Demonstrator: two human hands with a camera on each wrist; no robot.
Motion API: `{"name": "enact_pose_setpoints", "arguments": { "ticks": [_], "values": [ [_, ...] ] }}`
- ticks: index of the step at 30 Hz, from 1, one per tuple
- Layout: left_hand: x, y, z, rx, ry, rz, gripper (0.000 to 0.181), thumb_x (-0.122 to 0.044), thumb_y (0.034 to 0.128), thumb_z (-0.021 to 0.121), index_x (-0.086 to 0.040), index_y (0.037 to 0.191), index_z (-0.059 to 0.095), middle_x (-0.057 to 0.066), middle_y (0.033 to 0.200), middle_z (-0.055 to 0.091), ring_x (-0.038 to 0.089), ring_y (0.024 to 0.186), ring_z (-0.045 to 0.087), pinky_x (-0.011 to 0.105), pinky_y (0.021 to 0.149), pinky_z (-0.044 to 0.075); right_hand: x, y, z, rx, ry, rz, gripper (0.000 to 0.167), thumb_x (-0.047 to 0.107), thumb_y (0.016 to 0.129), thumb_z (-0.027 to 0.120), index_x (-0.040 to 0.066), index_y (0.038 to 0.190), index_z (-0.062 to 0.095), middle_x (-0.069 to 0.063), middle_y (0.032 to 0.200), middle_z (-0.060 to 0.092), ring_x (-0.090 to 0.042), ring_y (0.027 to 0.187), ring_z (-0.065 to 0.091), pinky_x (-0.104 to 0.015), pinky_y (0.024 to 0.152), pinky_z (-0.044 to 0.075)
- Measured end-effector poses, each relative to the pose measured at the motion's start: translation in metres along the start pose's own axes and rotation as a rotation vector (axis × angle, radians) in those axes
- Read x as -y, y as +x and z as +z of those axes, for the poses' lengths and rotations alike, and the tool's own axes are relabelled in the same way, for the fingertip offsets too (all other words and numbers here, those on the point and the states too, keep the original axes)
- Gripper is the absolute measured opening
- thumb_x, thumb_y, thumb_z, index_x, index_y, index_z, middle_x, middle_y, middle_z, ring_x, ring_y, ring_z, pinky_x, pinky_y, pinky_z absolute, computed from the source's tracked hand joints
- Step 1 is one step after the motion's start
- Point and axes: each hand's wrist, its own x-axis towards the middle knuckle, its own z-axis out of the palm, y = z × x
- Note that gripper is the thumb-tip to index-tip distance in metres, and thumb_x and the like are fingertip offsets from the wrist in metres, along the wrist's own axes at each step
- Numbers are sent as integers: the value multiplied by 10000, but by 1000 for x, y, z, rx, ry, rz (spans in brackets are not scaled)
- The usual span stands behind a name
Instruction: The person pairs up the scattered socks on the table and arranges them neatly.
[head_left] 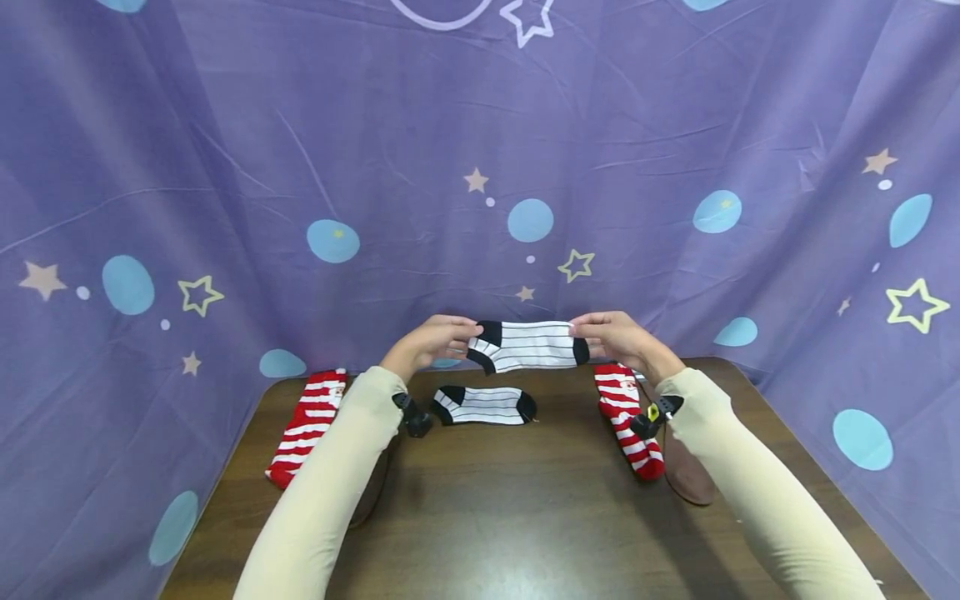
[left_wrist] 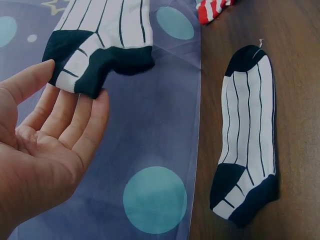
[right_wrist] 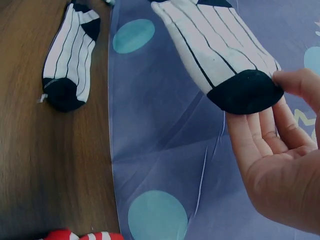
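The held white sock with dark stripes (head_left: 536, 345) is off the table (head_left: 487, 517), seen against the purple cloth (head_left: 420, 150) at the far edge, its length running left to right. Grip, left hand (head_left: 448, 335): narrow pinch at the black heel and cuff end, thumb on the face, fingers behind. Grip, right hand (head_left: 611, 333): similar pinch by the black toe (head_left: 581, 351), thumb at the upper edge. The fabric spans flat between both hands, without visible deep sag. Handling, as judged: light, soft and limp, neither fragile nor notably slippery; it would likely fold if one end were released, so a hold at each end, near the upper corners, suits it best. A matching sock (head_left: 483, 406) lies flat on the near side of it, heel left and toe right, with a small loose thread (left_wrist: 261, 42) at the toe; a pinch at either end should lift it. Red-and-white socks lie at the left (head_left: 307, 429) and right (head_left: 626, 417), apart from the pair
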Motion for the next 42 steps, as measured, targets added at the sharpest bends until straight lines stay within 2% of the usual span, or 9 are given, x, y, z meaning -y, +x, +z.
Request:
{"name": "enact_pose_setpoints", "arguments": {
  "ticks": [5,11,15,19,26,31,36,39,42],
  "values": [
    [3,-5,-4,1,8,-1,467,-190,1006,628,5,1418,526,62,1243,606,284,1203,594,467,1119,480,-4,4,2,63,91,27,134,53,1048,518,89,1060,647,20,902,758,-89,845,730,-260,788,611],
    [10,-8,-7,4,18,2,437,-185,1020,615,15,1400,533,-41,991,639,137,917,643,438,1065,510,-12,6,6,102,138,94,160,77,1070,479,109,1059,636,45,898,760,-63,838,720,-239,799,594],
    [16,-9,-8,13,20,6,374,-160,1024,607,6,1355,551,-83,863,597,70,744,590,344,914,554,-18,7,6,135,172,123,200,91,1088,434,131,1057,627,48,892,764,-60,830,719,-227,784,584],
    [21,-9,-9,9,4,-7,322,-141,1028,597,-2,1317,566,-87,846,569,53,694,559,279,808,551,-22,8,7,174,210,145,288,88,1098,397,160,1018,664,40,903,770,-75,842,726,-230,780,589],
    [34,-8,-7,42,-49,-31,392,-142,1033,572,47,1368,498,-10,990,531,153,929,592,483,1039,542,-27,11,14,210,223,164,358,80,1103,376,170,974,698,36,904,773,-75,855,726,-230,787,593],
    [46,-4,-11,89,-69,-56,225,-142,1004,625,6,1166,576,0,914,486,165,889,577,468,995,574,-28,13,21,198,210,194,321,85,1100,394,146,988,689,29,892,773,-74,851,725,-222,783,590],
    [47,-6,-5,20,-52,-116,63,-111,1017,574,-50,1025,561,-3,899,477,182,928,570,472,1037,551,-31,16,25,195,208,223,273,82,1097,399,123,1026,660,22,894,768,-73,855,721,-219,787,587],
    [48,-8,-3,-2,-48,-151,231,-112,1004,604,-12,1207,555,91,1116,578,259,1139,589,452,1040,551,-34,18,27,183,218,236,271,68,1095,397,121,1021,652,29,883,763,-67,844,715,-216,782,586],
    [49,-8,-2,18,-44,-174,584,-77,978,641,16,1494,383,224,1461,478,359,1374,483,423,1053,544,-35,20,28,179,227,245,245,56,1094,386,107,1055,623,32,878,759,-67,841,711,-214,776,585]
  ]
}}
